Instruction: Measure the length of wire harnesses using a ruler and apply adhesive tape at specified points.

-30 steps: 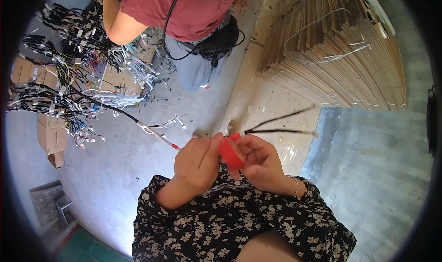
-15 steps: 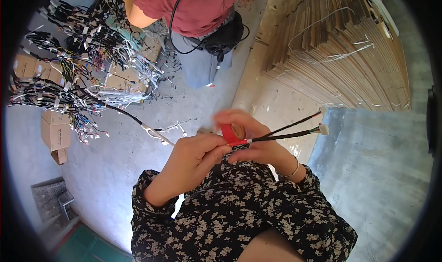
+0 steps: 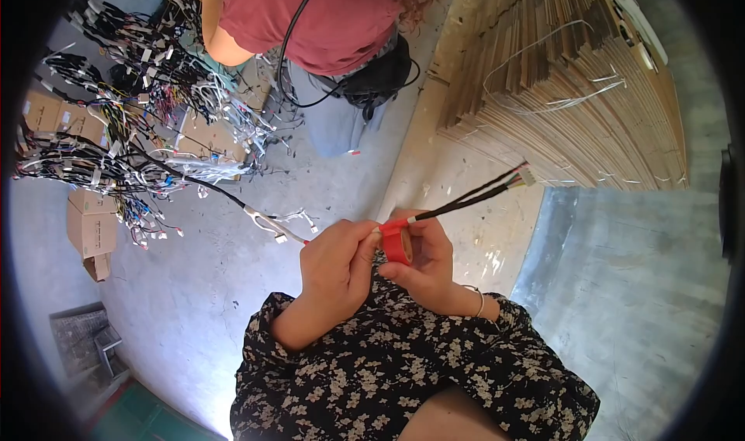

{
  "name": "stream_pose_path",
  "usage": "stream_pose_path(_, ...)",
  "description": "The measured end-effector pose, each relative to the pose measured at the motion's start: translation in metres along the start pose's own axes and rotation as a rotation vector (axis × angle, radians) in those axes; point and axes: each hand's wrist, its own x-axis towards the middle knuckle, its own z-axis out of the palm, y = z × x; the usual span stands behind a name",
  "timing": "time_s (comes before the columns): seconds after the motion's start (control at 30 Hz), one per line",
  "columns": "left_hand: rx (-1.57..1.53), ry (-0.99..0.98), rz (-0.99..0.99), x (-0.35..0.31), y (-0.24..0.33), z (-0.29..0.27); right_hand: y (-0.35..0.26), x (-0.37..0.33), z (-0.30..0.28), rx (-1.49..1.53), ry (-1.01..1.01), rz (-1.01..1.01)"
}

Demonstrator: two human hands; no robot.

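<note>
In front of my chest, my left hand pinches a wire harness between thumb and fingers. My right hand grips a roll of red tape, which hangs just below the cable. A band of red tape wraps the cable between my two hands. Beyond my right hand the black-sleeved branches run up to the right and end in a white connector. Leftward, the cable leaves my left hand toward a pale forked part with small plugs.
Bundles of harnesses hang at the far left, above cardboard boxes. A person in a red shirt stands ahead with their back to me. Stacked flat cardboard fills the far right. A green surface shows at the lower left.
The tape roll has passed from above the cable to below it, and my right hand has come down with it. The harness's branch ends have swung upward and closer together.
</note>
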Motion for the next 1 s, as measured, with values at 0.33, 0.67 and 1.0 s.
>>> stream_pose_path(0.33, 0.113, 0.196, 0.201, -0.001, -0.013, 0.013, -0.029, 0.005, 0.002, -0.054, -0.162, 0.121)
stream_pose_path(0.67, -0.289, -0.128, -0.276, 0.014, -0.011, -0.012, -0.008, -0.007, -0.04, -0.19, 0.081, 0.086)
stream_pose_path(1.0, -0.284, -0.236, -0.175, 0.023, -0.007, -0.019, -0.01, 0.06, -0.022, -0.403, -0.269, -0.148)
